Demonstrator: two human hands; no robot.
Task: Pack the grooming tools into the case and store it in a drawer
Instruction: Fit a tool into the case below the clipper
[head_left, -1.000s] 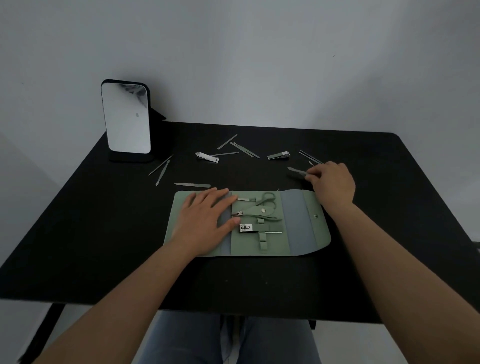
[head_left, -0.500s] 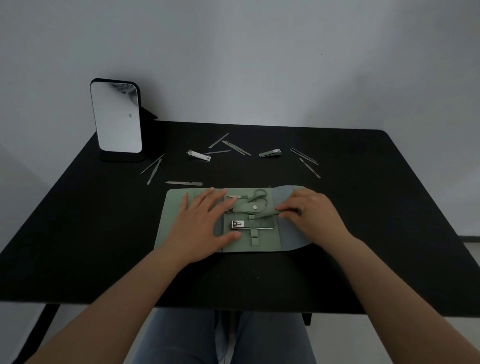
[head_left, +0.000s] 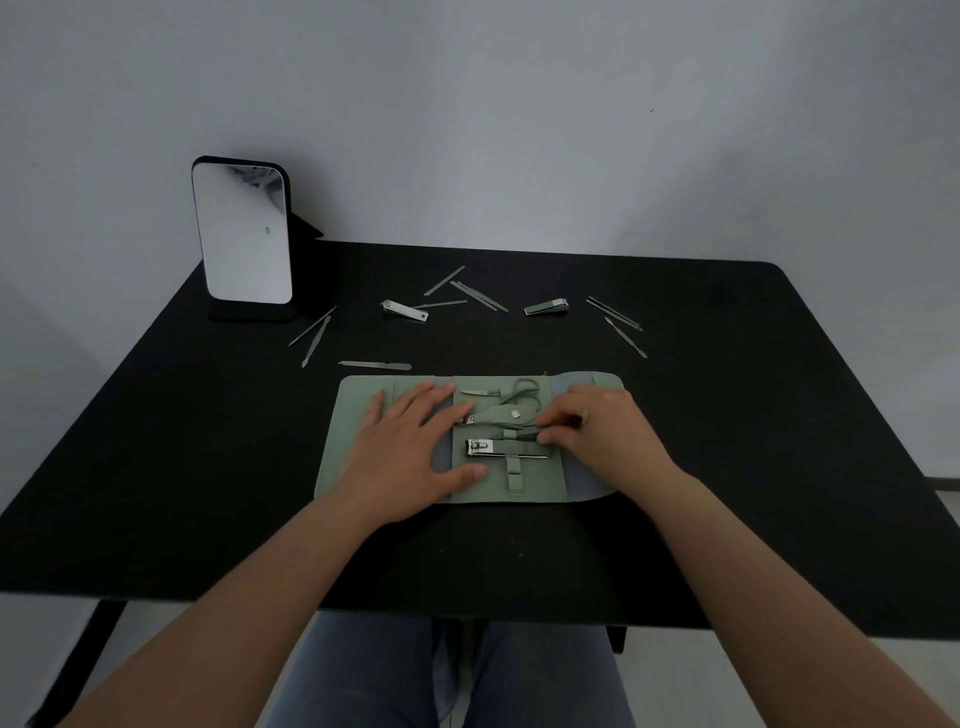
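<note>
The green fold-out case (head_left: 358, 405) lies open on the black table (head_left: 779, 415). Strapped in its middle panel are scissors (head_left: 522, 391) and a nail clipper (head_left: 483, 448). My left hand (head_left: 410, 457) presses flat on the case's left part, fingers straight. Over the right part, my right hand (head_left: 602, 441) pinches a thin grey-green tool (head_left: 532, 432), its tip lying by the centre strap. Beyond the case lie two loose clippers (head_left: 405, 310) (head_left: 545, 307), a file (head_left: 374, 365) and several thin metal tools (head_left: 623, 335).
A standing mirror (head_left: 241, 234) with a black base is at the table's back left, against a grey wall. My knees in jeans (head_left: 452, 670) show under the near table edge. No drawer is in view.
My right hand picked up a thin tool from the table's right side and carried it left onto the case's middle panel. My left hand stayed flat on the case.
</note>
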